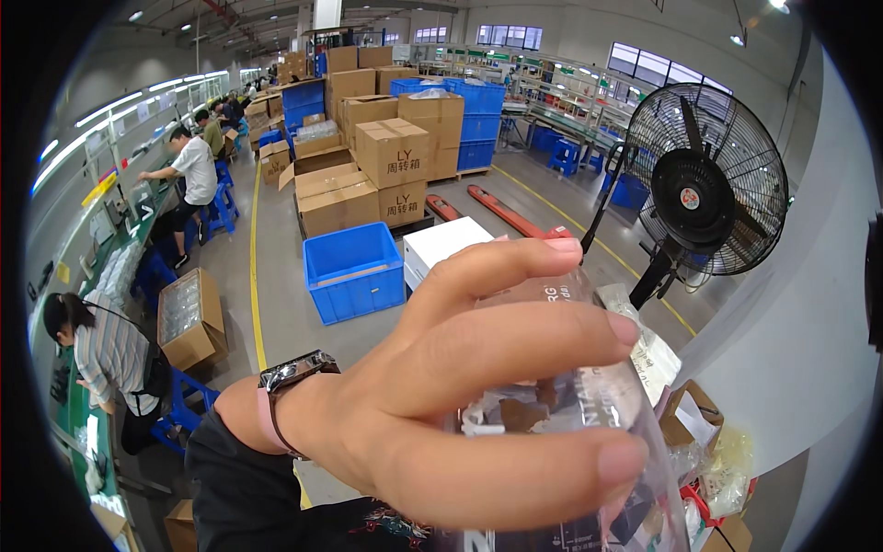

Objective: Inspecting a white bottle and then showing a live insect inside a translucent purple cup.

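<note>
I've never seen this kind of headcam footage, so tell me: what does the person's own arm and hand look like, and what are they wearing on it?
Only one hand shows, entering from the lower left: bare, ungloved. On the wrist sits a wristwatch with a silvery metal case and a pale pink strap. Below it begins a black sleeve. No rings are visible.

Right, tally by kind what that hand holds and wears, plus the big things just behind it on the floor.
clear plastic bag, held in the left hand: 1
wristwatch: 1
open blue crate: 1
white box: 1
black standing fan: 1
Total: 5
</note>
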Demonstrator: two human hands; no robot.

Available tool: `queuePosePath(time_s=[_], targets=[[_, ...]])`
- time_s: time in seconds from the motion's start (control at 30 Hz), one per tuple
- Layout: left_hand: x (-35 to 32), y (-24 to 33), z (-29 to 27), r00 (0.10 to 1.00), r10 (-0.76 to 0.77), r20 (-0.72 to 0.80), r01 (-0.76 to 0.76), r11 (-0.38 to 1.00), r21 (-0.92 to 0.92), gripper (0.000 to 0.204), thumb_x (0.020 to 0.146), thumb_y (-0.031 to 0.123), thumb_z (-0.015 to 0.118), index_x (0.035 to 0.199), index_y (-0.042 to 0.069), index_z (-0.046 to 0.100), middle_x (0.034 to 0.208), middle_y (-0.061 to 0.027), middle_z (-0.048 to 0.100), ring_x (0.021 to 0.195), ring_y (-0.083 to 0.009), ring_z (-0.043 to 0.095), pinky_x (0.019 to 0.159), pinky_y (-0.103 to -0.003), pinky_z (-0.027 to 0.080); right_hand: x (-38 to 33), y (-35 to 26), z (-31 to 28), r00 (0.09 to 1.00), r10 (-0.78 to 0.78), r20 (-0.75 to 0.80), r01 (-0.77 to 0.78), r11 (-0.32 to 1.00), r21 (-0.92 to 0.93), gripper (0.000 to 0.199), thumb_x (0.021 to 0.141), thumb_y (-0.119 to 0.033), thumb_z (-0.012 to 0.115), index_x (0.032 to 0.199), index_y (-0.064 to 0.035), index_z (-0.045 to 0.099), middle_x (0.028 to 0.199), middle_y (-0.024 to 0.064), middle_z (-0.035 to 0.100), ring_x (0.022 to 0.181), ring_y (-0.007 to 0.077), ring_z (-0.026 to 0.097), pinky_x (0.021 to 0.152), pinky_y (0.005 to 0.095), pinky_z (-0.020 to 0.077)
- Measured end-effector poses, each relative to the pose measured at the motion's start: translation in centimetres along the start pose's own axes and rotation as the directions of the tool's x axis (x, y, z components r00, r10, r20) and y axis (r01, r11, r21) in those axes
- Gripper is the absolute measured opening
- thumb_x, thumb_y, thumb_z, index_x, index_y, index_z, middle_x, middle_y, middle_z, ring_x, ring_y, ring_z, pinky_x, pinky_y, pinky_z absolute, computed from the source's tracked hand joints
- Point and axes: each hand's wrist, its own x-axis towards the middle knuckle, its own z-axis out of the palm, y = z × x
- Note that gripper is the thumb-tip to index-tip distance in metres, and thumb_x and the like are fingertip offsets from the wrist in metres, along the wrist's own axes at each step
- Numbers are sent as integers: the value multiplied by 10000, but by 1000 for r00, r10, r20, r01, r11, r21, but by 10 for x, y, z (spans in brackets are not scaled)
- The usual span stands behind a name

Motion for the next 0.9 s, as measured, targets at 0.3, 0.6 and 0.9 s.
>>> queuePosePath(time_s=[0.3,0.6,0.9], targets=[[-13,-23,-17,969,-24,247,29,999,-18,828,619,163,852,1280,178,353,1220,-235,466,1189,-460,413,973,-553,334,-4,2,-1,1000,-10,-6,10,997,79,699,805,-535,539,1362,-138,397,1320,166,449,1147,376,450,906,470,418],[-29,-21,-21,938,-132,319,155,987,-49,822,628,135,846,1283,135,350,1266,-241,449,1221,-437,397,993,-549,315,-7,6,1,999,-1,-40,1,1000,-15,707,804,-575,544,1345,-141,410,1310,185,452,1117,403,463,875,487,435],[-41,-20,-21,935,-158,317,188,980,-67,812,636,130,840,1286,111,354,1280,-243,442,1227,-438,387,990,-550,306,-7,11,-6,999,22,-42,-22,1000,22,731,802,-583,543,1369,-149,387,1317,184,446,1121,401,461,888,490,426]])
